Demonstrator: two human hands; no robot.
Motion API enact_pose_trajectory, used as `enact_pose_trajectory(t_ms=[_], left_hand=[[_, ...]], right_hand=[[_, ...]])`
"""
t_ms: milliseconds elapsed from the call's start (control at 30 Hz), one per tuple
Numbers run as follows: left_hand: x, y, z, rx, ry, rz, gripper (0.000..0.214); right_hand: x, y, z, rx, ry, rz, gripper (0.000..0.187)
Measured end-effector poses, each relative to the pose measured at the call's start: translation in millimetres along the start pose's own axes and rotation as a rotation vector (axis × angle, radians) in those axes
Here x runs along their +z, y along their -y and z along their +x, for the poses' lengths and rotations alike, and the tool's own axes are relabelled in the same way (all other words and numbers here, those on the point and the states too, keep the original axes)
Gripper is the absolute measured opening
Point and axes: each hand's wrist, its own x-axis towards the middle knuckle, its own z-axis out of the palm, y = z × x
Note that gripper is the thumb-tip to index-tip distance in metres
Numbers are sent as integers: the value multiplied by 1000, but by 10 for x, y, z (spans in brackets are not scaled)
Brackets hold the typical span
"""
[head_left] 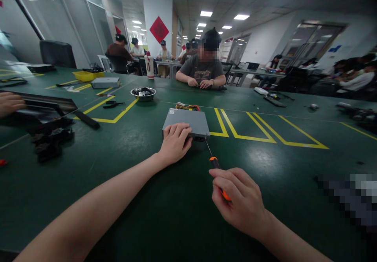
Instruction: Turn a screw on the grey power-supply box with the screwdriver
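Observation:
A flat grey metal box [188, 120] with coloured wires at its far end lies on the green table [132, 168]. My left hand [174, 142] rests on the box's near left corner, fingers curled over its top. My right hand [238, 201] is closed around the orange and black handle of a screwdriver [216, 166]. The screwdriver's thin shaft points at the box's near edge, with the tip at or close to it.
A metal bowl [143, 93] of small parts stands beyond the box. Dark parts [50, 132] and another person's hand [10, 103] are at the left. A person [202, 70] sits across the table. Yellow tape lines [265, 132] mark the surface at the right.

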Motion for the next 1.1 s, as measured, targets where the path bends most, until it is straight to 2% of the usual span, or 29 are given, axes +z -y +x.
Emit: enact_pose_trajectory(t_ms=[167, 333, 500, 667, 867, 1100], left_hand=[[9, 1, 0, -5, 8, 0, 23], [11, -5, 0, 2, 4, -4, 23], [6, -5, -2, 5, 8, 7, 22], [12, 1, -1, 11, 5, 14, 23], [35, 13, -5, 3, 12, 21, 23], [24, 3, -5, 0, 3, 8, 23]], right_hand=[[-28, -42, 3, -12, 10, -6, 19], [11, -48, -50, 79, -53, -14, 24], [12, -15, -38, -11, 27, -26, 15], [-9, -44, -28, -34, 60, -13, 9], [34, -55, -71, 26, -33, -42, 19], [44, -23, -43, -44, 89, -17, 9]])
